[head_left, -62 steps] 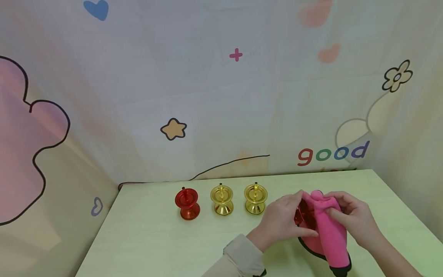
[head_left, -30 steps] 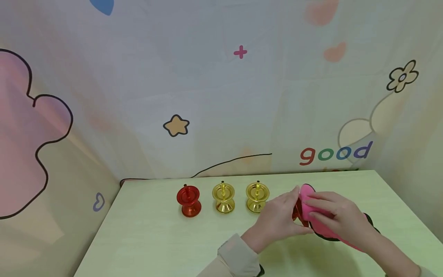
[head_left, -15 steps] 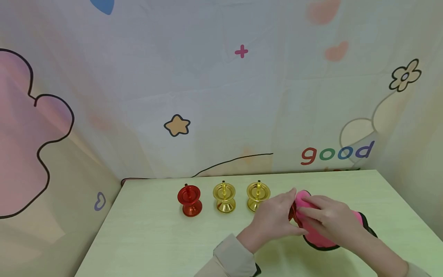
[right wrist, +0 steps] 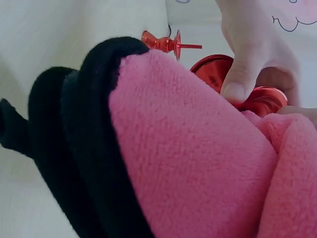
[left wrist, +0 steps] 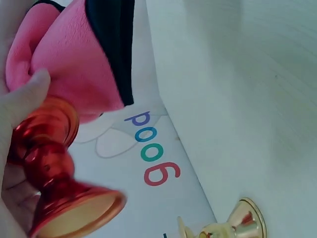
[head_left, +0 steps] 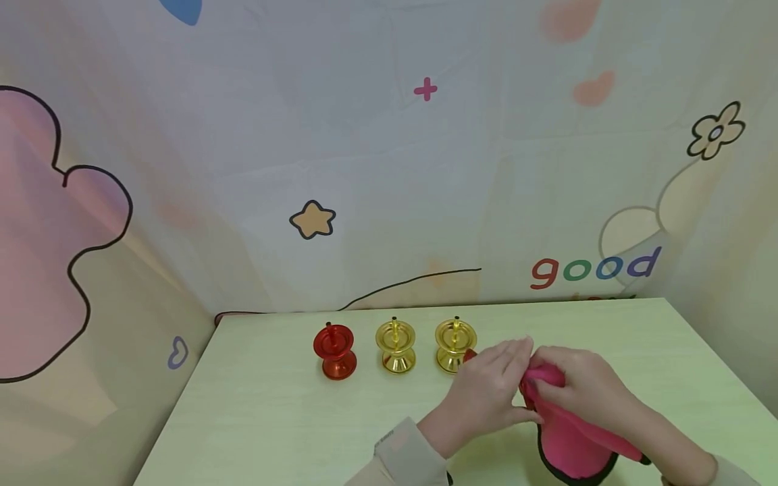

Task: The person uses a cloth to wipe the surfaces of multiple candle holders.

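In my left hand is a shiny red metal candle holder, gripped around its upper part and tipped sideways. Its flared, pale-bottomed foot shows in the left wrist view. My right hand holds a plush pink cloth with black edging. The bunched part of the cloth presses against the dish end of the candle holder, which the cloth and fingers largely hide. From the right wrist side, the cloth hangs in folds, with the left thumb on the red metal behind it.
Along the back of the pale green table stand a red candle holder and two gold ones, the middle one and the right one. Each has a dish and an upright spike. A patterned curtain hangs behind.
The right hand has turned, and the loose cloth has swung from the right down toward the front. The held candle holder has tilted, so a red edge now shows beyond the left hand.
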Demonstrator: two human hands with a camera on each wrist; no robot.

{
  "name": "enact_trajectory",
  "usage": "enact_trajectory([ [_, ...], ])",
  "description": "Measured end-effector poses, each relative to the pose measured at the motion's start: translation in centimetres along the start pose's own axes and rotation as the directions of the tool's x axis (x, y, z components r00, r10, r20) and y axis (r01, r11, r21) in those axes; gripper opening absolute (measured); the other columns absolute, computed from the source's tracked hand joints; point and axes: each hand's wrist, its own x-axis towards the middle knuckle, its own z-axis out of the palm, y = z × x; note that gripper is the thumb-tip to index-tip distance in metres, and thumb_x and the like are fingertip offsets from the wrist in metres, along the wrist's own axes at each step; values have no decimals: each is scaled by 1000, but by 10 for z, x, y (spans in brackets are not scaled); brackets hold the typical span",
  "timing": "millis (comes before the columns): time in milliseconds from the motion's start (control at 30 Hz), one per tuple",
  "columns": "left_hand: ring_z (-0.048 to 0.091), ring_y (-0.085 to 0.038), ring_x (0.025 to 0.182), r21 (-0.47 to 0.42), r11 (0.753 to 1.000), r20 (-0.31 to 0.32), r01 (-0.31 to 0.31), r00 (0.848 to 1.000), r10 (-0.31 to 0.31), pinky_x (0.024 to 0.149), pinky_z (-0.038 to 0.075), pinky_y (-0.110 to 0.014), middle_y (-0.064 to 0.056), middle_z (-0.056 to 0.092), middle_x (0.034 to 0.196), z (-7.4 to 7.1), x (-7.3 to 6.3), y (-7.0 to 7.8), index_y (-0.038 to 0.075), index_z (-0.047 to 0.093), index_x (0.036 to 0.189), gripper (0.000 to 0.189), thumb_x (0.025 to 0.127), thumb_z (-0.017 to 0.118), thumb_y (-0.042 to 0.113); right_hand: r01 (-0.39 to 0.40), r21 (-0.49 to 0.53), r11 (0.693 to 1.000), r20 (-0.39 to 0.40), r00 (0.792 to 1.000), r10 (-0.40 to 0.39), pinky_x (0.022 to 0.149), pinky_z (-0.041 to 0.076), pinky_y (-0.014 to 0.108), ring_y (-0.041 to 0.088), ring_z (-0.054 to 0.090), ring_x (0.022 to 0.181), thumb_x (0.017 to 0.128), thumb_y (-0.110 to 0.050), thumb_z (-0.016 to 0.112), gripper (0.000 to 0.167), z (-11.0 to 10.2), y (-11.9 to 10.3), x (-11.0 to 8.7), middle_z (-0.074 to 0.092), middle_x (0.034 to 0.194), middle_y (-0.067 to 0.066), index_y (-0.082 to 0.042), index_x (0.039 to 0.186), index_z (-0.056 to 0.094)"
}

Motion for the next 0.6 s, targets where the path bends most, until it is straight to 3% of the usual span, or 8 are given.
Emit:
enact_trajectory([
  [100, 46, -7, 116, -152, 987, 152, 60, 988, -36, 97, 37, -21, 6, 52, 124, -5, 2, -5, 7, 28, 138, 105, 60, 59, 71, 20, -21, 1000, -1, 1000, -21, 53, 44, 16, -3, 48, 62, 69, -12, 72, 18, 0, -1, -1, 58, 72, -15, -21, 81, 61],
  [167, 47, -3, 109, -245, 961, 258, 127, 964, -62, 94, 38, -17, 11, 52, 117, -9, 5, -10, 10, 25, 139, 105, 60, 61, 69, 37, -30, 999, -1, 999, -37, 54, 45, 16, -3, 50, 63, 69, -12, 72, 19, 1, -2, -2, 59, 73, -14, -21, 80, 61],
  [267, 49, 4, 86, -344, 922, 339, 178, 939, -54, 74, 41, -7, 16, 53, 95, -14, 9, -16, 14, 39, 127, 87, 61, 66, 63, 56, -35, 998, -8, 998, -57, 56, 46, 16, -1, 53, 65, 68, -12, 73, 20, 1, -4, -2, 60, 74, -14, -21, 80, 61],
  [333, 44, 6, 72, -375, 907, 364, 193, 930, -48, 60, 36, -4, 18, 48, 83, -15, 11, -17, 18, 45, 113, 71, 61, 68, 60, 63, -22, 998, -5, 998, -63, 56, 47, 15, 0, 54, 66, 68, -11, 73, 20, 1, -5, -2, 61, 76, -13, -21, 81, 62],
  [400, 40, 6, 65, -382, 903, 360, 196, 932, -50, 51, 32, -4, 18, 42, 76, -15, 11, -15, 22, 44, 100, 60, 60, 69, 59, 48, 5, 999, 1, 999, -48, 56, 46, 15, 0, 54, 66, 69, -10, 72, 20, 1, -5, -2, 61, 76, -13, -21, 82, 62],
  [467, 39, 5, 66, -345, 921, 318, 180, 946, -65, 51, 31, -4, 18, 41, 76, -14, 9, -13, 22, 43, 99, 60, 59, 69, 60, 24, 45, 999, 10, 1000, -24, 54, 46, 15, 0, 53, 66, 70, -10, 71, 18, 2, -5, -2, 62, 76, -11, -20, 82, 62],
  [600, 53, 2, 89, -146, 988, 92, 41, 995, -28, 76, 43, -9, 14, 55, 96, -8, -1, -7, 17, 48, 111, 71, 61, 64, 65, -79, 162, 984, 39, 996, 74, 50, 44, 17, 1, 50, 62, 74, -8, 66, 15, 3, -2, 0, 62, 77, -6, -18, 84, 61],
])
